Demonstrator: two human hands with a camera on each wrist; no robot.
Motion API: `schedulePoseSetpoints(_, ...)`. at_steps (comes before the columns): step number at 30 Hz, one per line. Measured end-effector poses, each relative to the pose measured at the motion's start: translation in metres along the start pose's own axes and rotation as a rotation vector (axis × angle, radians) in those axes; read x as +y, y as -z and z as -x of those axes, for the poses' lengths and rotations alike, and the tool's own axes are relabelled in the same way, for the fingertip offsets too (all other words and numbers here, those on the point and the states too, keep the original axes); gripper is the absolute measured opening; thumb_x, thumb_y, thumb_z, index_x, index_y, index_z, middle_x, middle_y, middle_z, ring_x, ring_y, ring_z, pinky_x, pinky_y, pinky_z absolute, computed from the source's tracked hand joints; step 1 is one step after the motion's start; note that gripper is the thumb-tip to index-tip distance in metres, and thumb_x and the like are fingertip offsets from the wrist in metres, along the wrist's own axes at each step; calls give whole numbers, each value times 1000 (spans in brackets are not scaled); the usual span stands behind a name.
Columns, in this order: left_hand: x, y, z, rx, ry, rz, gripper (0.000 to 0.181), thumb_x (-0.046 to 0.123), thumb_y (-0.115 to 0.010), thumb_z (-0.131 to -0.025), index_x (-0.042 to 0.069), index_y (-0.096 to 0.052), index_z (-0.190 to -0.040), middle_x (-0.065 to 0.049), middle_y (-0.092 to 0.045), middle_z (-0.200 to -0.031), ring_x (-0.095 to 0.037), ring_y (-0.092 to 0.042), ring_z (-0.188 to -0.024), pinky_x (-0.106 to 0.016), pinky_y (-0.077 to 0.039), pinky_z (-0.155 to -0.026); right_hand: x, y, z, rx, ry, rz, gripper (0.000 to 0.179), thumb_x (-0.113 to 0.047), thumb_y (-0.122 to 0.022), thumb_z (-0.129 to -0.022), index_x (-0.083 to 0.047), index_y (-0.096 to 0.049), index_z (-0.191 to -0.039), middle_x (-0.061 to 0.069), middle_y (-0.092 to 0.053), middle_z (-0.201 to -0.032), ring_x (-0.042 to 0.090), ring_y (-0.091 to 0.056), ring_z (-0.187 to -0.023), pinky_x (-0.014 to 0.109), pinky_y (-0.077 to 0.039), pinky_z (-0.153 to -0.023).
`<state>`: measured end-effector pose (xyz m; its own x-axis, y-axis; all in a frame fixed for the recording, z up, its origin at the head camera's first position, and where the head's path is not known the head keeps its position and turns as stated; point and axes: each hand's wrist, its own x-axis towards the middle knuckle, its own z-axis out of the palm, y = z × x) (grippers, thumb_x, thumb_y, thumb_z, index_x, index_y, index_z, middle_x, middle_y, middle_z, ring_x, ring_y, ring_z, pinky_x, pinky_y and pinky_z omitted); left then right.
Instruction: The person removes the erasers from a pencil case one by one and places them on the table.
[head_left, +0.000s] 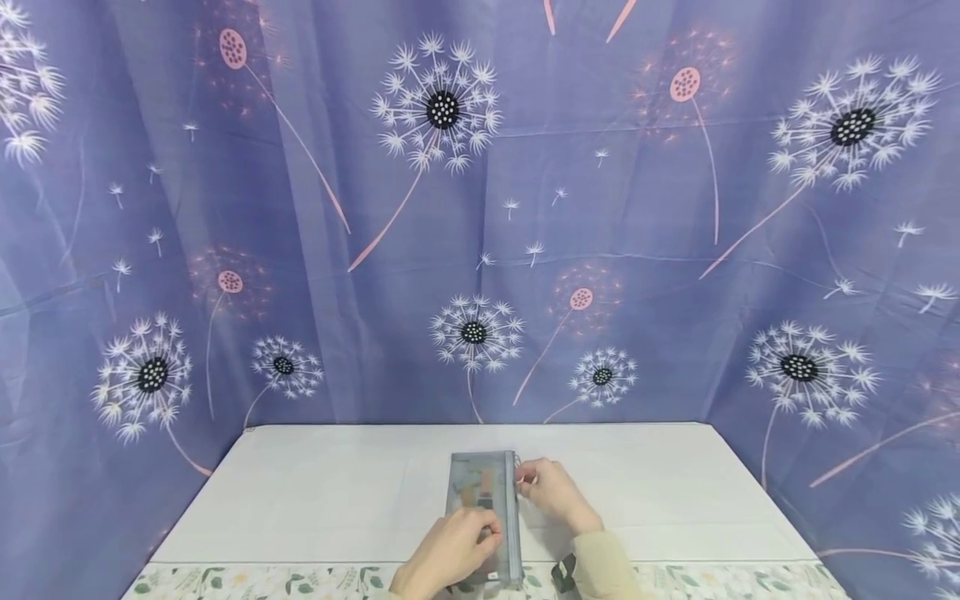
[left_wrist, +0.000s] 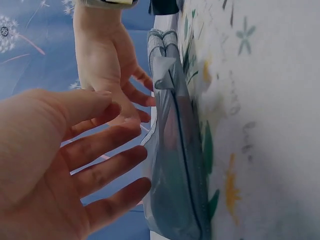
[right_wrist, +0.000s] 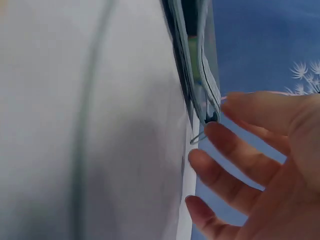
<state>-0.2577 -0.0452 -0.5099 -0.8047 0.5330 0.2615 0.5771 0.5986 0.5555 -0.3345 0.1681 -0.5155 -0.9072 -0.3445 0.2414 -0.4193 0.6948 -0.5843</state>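
Right fingers (right_wrist: 235,147) pinch pouch (head_left: 501,504) | translucent grey-blue | tan, dark contents (head_left: 486,479) showing

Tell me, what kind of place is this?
Probably a little table nook, screened off indoors. Bluish dandelion-patterned fabric hangs behind and on both sides of a white tabletop, and a see-through pouch rests on it.

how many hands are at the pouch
2: the left hand over the near part of the pouch, touching or not I can't tell, and the right hand pinching its far right corner. No sign of a hidden one.
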Motion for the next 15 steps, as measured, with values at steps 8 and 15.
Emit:
schedulePoseSetpoints(8, -4, 2, -9, -63, -14, -25, 6, 25, -68, -91, 21, -70, -88, 20, -60, -82, 3, -50, -68, -17, -47, -59, -12, -1, 9, -36, -50, 54, 7, -6, -72, -81, -10, -74, -87, -2, -69, -81, 16, -59, -74, 44, -51, -71)
schedulePoseSetpoints(15, -8, 4, -20, -107, -106, -126, 9, 26, -68, -92, 20, -72, -96, 16, -65, -98, -3, -57, -93, -25, -52, -82, -20, 0, 10, -78, -76, 62, 8, -7, -76, -76, -10, -75, -83, 2, -70, -81, 19, -62, -75, 43, -54, -69)
